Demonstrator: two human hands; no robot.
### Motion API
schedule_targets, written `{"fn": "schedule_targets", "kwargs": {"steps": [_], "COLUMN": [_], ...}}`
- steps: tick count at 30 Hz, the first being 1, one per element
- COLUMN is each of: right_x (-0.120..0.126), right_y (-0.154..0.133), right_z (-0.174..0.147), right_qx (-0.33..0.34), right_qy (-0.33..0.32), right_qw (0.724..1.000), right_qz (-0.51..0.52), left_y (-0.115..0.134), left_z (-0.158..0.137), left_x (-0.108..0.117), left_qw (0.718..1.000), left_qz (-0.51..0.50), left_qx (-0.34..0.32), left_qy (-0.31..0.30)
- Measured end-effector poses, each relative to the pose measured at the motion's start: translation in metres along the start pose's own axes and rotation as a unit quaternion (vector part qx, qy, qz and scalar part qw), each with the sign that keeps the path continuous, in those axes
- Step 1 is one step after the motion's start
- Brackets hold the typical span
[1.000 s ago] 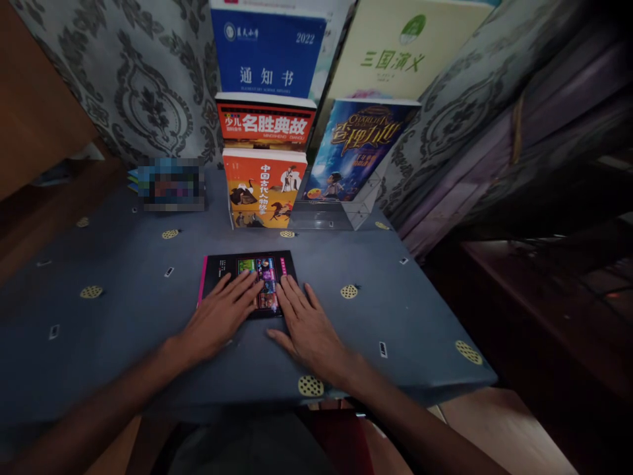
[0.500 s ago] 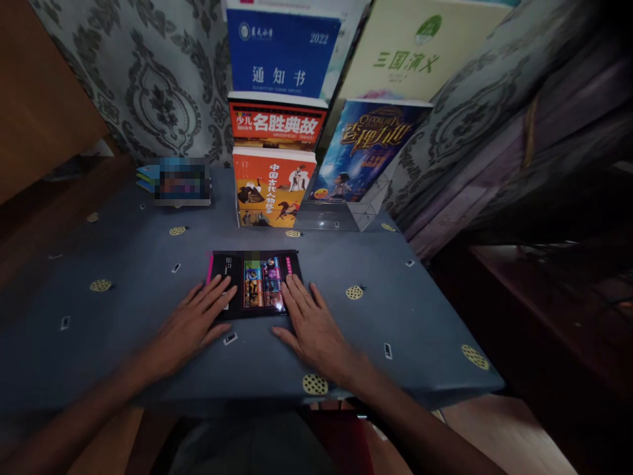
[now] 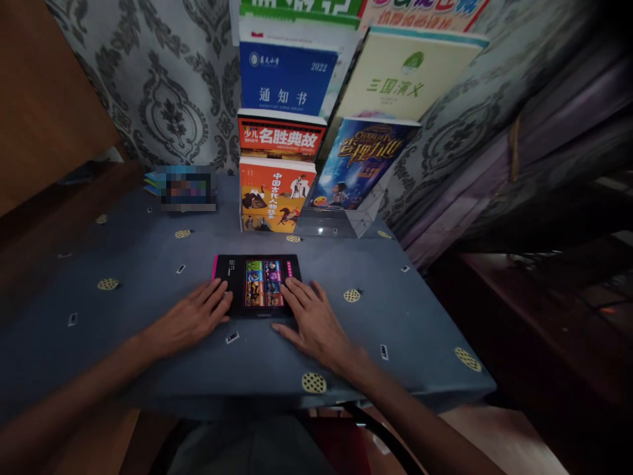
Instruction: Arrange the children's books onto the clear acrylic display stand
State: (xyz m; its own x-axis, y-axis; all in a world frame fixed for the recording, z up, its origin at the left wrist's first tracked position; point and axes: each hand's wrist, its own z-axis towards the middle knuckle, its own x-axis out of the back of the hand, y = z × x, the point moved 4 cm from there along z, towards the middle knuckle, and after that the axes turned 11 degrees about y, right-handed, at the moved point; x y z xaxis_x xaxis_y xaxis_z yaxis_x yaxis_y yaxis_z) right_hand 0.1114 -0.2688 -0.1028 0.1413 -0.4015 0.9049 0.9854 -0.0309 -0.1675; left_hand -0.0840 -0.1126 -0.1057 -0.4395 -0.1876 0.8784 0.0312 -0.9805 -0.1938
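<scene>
A black book (image 3: 237, 270) with a grid of small colour pictures and a pink spine edge lies flat on the cloth-covered table (image 3: 163, 376). On its left edge rest the fingers of my left hand (image 3: 190, 316), stretched out, with the thumb mostly hidden. My right hand (image 3: 311, 323) lies flat over the book's lower right corner, fingers extended and thumb spread out to the left on the cloth. Neither hand grips the book.
Behind the book stands a clear display rack (image 3: 363, 214) of books, including an orange book (image 3: 277, 194), a dark blue book (image 3: 363, 165) and a blue booklet (image 3: 287, 76). A blurred-out stack (image 3: 185, 188) sits at the back left. A patterned curtain (image 3: 168, 99) hangs behind.
The view has tilted up, showing more of the rack's top. My left thumb has drawn in toward the fingers. The right hand stays on the book.
</scene>
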Motion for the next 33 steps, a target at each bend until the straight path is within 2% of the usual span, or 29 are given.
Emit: {"fn": "schedule_targets", "kwargs": {"steps": [3, 6, 8, 10, 13, 15, 18, 22, 25, 27, 29, 30, 31, 32, 33], "right_x": [0.003, 0.014, 0.029, 0.049, 0.068, 0.066, 0.041, 0.002, -0.008, -0.009, -0.012, -0.016, -0.02, -0.025, -0.031], "right_y": [0.004, 0.011, 0.016, 0.021, 0.028, 0.034, 0.042, 0.045, 0.051, 0.058, 0.066, 0.069, 0.072, 0.074, 0.075], "right_z": [-0.002, -0.008, -0.011, -0.012, -0.005, 0.001, 0.011, 0.022, 0.033, 0.044, 0.058, 0.066, 0.074, 0.083, 0.092], "right_qx": [0.002, 0.005, 0.003, -0.015, -0.076, -0.136, -0.22, -0.271, -0.286, -0.298, -0.313, -0.314, -0.31, -0.3, -0.288], "right_qy": [0.0, -0.006, -0.002, 0.018, 0.041, 0.057, 0.082, 0.026, 0.026, 0.051, 0.087, 0.104, 0.117, 0.124, 0.126], "right_qw": [1.0, 0.998, 0.992, 0.974, 0.924, 0.887, 0.824, 0.743, 0.711, 0.697, 0.701, 0.722, 0.754, 0.789, 0.822], "right_qz": [0.023, 0.066, 0.129, 0.225, 0.372, 0.438, 0.515, 0.611, 0.642, 0.651, 0.635, 0.607, 0.567, 0.521, 0.476], "left_y": [0.001, 0.011, 0.02, 0.025, 0.021, 0.011, -0.007, -0.028, -0.037, -0.039, -0.034, -0.028, -0.019, -0.01, -0.004], "left_z": [-0.001, 0.001, 0.006, 0.012, 0.023, 0.03, 0.042, 0.06, 0.061, 0.049, 0.031, 0.021, 0.012, 0.004, -0.001], "left_x": [0.006, 0.021, 0.039, 0.058, 0.084, 0.091, 0.09, 0.084, 0.076, 0.066, 0.048, 0.038, 0.027, 0.02, 0.016], "left_qw": [0.999, 0.996, 0.993, 0.987, 0.973, 0.958, 0.935, 0.912, 0.875, 0.826, 0.754, 0.716, 0.683, 0.665, 0.669], "left_qz": [-0.043, -0.08, -0.111, -0.148, -0.202, -0.242, -0.27, -0.254, -0.256, -0.288, -0.36, -0.406, -0.452, -0.48, -0.482], "left_qx": [0.009, 0.023, 0.037, 0.056, 0.096, 0.141, 0.216, 0.301, 0.383, 0.456, 0.533, 0.561, 0.573, 0.569, 0.553], "left_qy": [0.003, 0.012, 0.019, 0.023, 0.047, 0.061, 0.072, 0.114, 0.15, 0.163, 0.134, 0.09, 0.014, -0.065, -0.122]}}
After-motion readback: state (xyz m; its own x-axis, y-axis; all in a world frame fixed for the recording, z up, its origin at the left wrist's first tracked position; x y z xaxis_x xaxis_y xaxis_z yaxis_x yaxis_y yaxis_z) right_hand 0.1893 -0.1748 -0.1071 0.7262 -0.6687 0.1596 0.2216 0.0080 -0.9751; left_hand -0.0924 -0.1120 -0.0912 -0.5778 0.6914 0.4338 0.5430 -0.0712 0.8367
